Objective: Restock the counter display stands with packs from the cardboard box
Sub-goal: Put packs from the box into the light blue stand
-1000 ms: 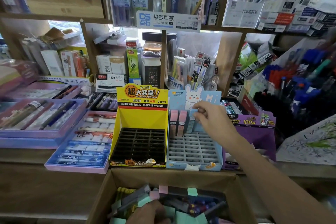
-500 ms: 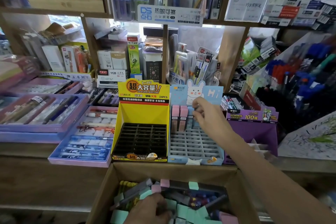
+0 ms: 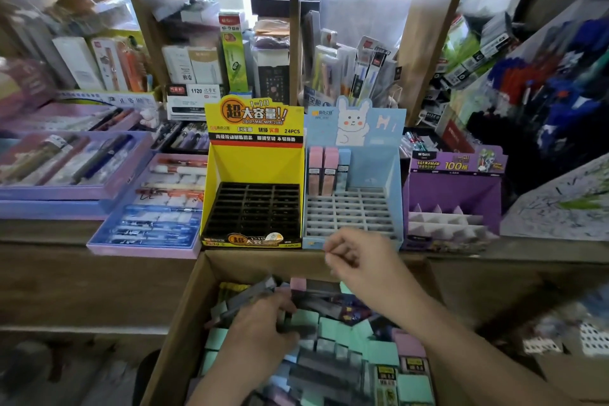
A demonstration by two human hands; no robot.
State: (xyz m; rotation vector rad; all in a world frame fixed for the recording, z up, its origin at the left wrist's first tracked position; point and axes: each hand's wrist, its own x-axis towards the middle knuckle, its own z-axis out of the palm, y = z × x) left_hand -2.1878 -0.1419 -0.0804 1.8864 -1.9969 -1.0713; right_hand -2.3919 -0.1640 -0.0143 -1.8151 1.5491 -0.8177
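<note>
**Blue pack placed; next pick**

Three slim card packs [image 3: 324, 171], two pink and one blue, now stand in the back-left corner of the pale blue cardboard display stand [image 3: 392, 175]. Your right hand [image 3: 365, 265] has left it and hovers over the far rim of the brown cardboard box [image 3: 184, 306], fingers loosely curled, apparently empty. Your left hand [image 3: 260, 333] curls over smooth grey packs [image 3: 244, 300] inside; a real grip I cannot confirm.

The left hand [image 3: 260, 330] covers several packs [image 3: 333, 326] in the box [image 3: 263, 265]. Its fingertips sink among them, so a grip cannot be told. The right hand [image 3: 359, 262] is motion-blurred with curled fingers, and whether it pinches anything is unclear. The bottom edge cuts off the box and both forearms. Print on the upright packs [image 3: 324, 171] in the blue stand [image 3: 375, 161] is too small to read.
</note>
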